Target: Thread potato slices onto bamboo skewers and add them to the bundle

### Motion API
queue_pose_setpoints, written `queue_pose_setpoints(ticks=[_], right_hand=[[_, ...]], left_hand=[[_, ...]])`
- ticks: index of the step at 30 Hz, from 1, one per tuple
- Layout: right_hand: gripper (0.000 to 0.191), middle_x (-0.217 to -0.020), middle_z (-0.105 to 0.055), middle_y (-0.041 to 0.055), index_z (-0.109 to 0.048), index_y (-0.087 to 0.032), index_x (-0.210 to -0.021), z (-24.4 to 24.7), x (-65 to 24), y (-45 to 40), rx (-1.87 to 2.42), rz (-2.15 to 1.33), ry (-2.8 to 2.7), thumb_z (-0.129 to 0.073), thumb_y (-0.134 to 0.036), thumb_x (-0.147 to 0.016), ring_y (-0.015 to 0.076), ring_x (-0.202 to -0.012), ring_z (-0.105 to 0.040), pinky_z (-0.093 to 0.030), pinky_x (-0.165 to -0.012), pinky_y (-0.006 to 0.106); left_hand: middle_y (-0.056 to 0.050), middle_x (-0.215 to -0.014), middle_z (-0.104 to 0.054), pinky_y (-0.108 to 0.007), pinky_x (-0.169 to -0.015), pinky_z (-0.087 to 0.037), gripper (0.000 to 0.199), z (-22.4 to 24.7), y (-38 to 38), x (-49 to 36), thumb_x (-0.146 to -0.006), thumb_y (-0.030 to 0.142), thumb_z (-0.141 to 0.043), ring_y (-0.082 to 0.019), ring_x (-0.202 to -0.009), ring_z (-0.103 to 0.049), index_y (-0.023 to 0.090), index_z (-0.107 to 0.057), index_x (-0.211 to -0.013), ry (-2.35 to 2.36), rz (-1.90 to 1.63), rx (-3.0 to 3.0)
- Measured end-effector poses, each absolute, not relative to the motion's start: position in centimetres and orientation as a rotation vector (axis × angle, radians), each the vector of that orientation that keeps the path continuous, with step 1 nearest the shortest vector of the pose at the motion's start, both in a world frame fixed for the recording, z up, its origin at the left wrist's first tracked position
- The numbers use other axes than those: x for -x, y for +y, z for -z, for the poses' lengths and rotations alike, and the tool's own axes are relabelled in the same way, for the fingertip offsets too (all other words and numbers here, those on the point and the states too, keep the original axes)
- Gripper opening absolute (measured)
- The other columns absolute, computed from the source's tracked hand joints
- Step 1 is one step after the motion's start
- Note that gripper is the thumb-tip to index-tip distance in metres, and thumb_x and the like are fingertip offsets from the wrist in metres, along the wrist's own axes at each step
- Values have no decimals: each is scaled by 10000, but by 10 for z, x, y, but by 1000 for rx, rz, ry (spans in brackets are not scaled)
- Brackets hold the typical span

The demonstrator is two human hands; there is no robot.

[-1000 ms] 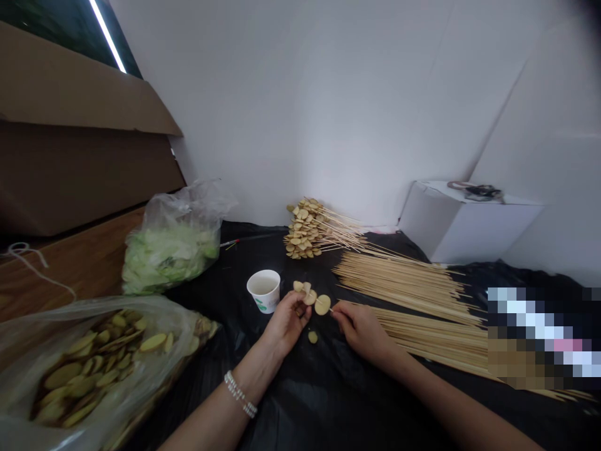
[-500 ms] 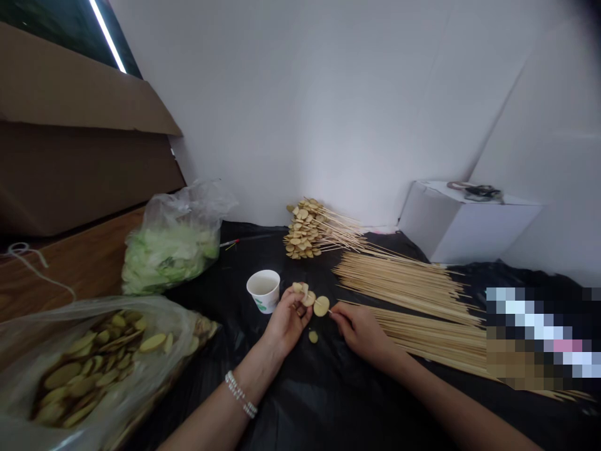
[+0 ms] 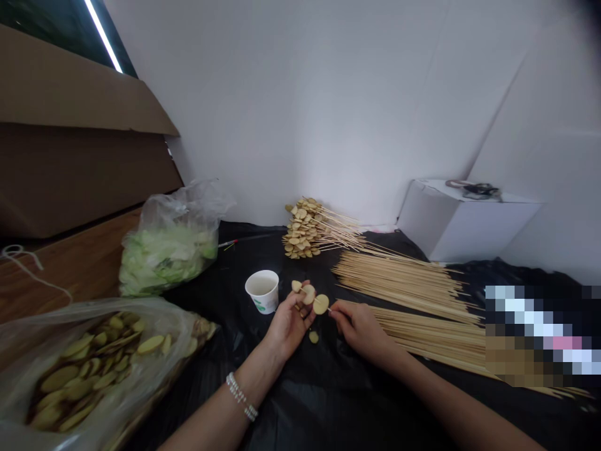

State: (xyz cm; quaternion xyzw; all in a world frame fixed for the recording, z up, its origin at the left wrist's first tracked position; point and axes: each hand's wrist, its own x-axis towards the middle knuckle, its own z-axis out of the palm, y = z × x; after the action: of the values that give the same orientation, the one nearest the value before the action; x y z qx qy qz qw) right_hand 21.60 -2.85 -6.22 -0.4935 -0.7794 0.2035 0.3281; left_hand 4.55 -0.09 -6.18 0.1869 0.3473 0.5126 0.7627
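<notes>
My right hand (image 3: pixel 357 324) pinches the lower end of a thin wooden skewer (image 3: pixel 330 309). A round potato slice (image 3: pixel 321 304) is threaded on it just ahead of the fingertips. My left hand (image 3: pixel 287 326), palm up with bent fingers and a beaded bracelet at the wrist, grips another potato slice (image 3: pixel 308 294) farther up the skewer. A smaller pale slice (image 3: pixel 297 286) sits at the far end. One loose slice (image 3: pixel 313 337) lies on the black sheet below the hands. Left of my left hand stands a white paper cup (image 3: pixel 263 292).
Potato slices fill an open plastic bag (image 3: pixel 154 307) at front left, with a bag of cut greens (image 3: pixel 169 257) behind. Loaded skewers (image 3: pixel 303 228) are piled by the wall. Bare skewers (image 3: pixel 399 279) lie to the right, near a white box (image 3: pixel 432 219). A cardboard box (image 3: pixel 84 169) stands far left.
The slices at my left fingertips now show more apart along the skewer, and the left fingers have shifted slightly. My right hand keeps its pinch almost in place.
</notes>
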Motion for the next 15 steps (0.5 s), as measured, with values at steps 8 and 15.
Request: queue_pose_setpoints(ticks=[8, 15], right_hand=[[220, -595, -588, -18, -578, -196, -689, 58, -220, -28, 1341, -555, -2014, -455, -204, -872, 126, -565, -531, -339, -569, 225], [218, -702, -637, 17, -601, -186, -744, 61, -217, -30, 1305, -502, -2098, -431, -187, -881, 141, -651, -559, -361, -627, 239]], left_hand=[[-55, -1040, -669, -250, -751, -506, 228, 61, 7, -38, -802, 305, -631, -154, -923, -637, 223, -640, -1015, 748, -1219, -371], [-77, -999, -702, -249, -781, -515, 146, 68, 7, -41, -781, 191, -659, -150, -890, -659, 173, -678, -925, 838, -1271, -429]])
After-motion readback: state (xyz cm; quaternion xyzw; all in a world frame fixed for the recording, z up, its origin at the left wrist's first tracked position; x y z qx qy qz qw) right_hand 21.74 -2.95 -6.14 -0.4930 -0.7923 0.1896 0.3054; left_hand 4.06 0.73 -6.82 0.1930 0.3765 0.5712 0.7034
